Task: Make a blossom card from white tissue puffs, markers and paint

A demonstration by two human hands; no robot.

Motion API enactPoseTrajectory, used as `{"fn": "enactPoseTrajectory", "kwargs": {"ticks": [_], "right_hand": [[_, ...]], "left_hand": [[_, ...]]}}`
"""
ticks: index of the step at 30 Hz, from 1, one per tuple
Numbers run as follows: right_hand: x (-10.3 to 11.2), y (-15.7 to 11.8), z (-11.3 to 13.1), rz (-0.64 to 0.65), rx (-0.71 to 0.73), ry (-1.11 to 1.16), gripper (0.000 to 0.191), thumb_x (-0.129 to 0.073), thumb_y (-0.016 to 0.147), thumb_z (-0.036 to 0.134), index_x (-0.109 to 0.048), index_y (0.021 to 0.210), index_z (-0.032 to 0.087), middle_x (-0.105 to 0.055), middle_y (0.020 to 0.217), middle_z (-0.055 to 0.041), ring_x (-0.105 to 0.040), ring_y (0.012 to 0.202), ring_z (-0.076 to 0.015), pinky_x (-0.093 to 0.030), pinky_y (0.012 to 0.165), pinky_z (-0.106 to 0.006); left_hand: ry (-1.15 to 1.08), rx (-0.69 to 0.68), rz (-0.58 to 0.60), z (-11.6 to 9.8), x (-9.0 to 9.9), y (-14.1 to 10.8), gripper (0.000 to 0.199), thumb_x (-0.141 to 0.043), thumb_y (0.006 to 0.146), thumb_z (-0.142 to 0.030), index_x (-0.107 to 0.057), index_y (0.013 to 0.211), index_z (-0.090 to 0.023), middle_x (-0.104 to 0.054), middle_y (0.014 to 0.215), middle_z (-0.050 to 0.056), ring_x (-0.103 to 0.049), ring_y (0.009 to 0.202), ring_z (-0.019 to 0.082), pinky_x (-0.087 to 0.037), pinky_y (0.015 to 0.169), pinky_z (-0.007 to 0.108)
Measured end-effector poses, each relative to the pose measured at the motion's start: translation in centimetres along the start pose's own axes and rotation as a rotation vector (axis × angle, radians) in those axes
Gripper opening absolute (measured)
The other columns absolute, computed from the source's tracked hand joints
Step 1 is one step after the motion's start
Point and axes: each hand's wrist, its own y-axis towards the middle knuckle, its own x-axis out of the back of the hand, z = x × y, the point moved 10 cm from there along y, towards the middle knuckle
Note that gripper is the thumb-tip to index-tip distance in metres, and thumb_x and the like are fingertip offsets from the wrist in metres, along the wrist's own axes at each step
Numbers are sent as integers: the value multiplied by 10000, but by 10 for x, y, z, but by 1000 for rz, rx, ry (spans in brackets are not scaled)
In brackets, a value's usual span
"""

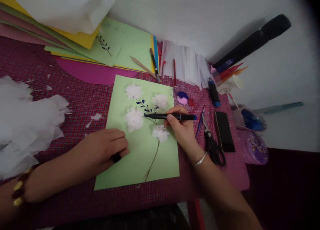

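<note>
My right hand [181,125] grips a black marker [162,116] with a blue end, held almost level. Its tip touches or hovers just over the light green paper [140,160], by a drawn stem with dark blue leaves [143,105]. Four-part clusters aside, several white crumpled-paper flowers [134,119] sit on the sheet. A brown drawn stem [153,160] runs down from the lowest one. My left hand [110,148] lies curled on the sheet's left side, closed around a small black piece [115,157] that looks like the marker's cap.
White tissue paper [30,123] is heaped at left. Coloured sheets [132,49], a pencil [142,66] and white strips [186,63] lie behind. At right are a paint palette [182,98], scissors [212,143], a phone [224,131] and a pink tub [253,148] near the table edge.
</note>
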Motion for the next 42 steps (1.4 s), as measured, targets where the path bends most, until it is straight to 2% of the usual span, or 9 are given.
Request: {"fn": "enactPoseTrajectory", "kwargs": {"ticks": [7,10,14,21,27,34,42], "right_hand": [[1,0,-3,-2,-7,-17,84,-628,789,280,-560,810,235,-536,585,63,-515,499,-88,-397,463,-239],[5,0,-6,-21,-16,73,81,-636,802,278,-572,838,241,-572,608,59,-555,532,-94,-445,510,-242],[14,-2,-10,-49,-36,182,132,-592,863,361,-600,937,252,-644,662,34,-616,585,-120,-508,569,-271],[8,-7,-5,3,-20,32,47,-630,813,276,-626,830,232,-612,575,50,-587,507,-110,-486,513,-249],[5,-7,0,26,11,15,36,-633,803,252,-638,833,233,-622,613,44,-607,547,-110,-494,522,-241],[1,-7,3,42,-5,-47,41,-636,788,255,-635,816,225,-612,627,37,-598,546,-111,-482,499,-241],[14,-5,-3,-57,-6,-19,17,-612,780,225,-623,773,214,-558,587,54,-531,482,-83,-402,443,-215]], "left_hand": [[10,-2,17,-1,-1,0,244,-402,965,-169,-543,766,-185,-545,748,16,-483,698,165,-337,631,307],[16,10,23,0,-2,-1,265,-393,979,-197,-544,761,-182,-548,751,21,-488,702,166,-341,635,308],[15,31,15,3,-2,-2,261,-390,965,-183,-544,755,-182,-550,750,22,-488,699,167,-338,628,308],[-12,25,16,3,-2,-1,213,-412,881,-91,-547,750,-190,-548,743,17,-473,675,164,-326,605,303],[9,17,-6,1,2,1,271,-382,948,-153,-551,739,-185,-550,726,21,-478,661,157,-332,602,296],[19,23,7,3,-1,-1,266,-382,961,-174,-551,757,-184,-562,751,26,-488,680,160,-339,611,301],[44,18,18,2,-1,-2,255,-392,966,-178,-545,762,-178,-557,759,23,-491,701,163,-340,630,303]]}}
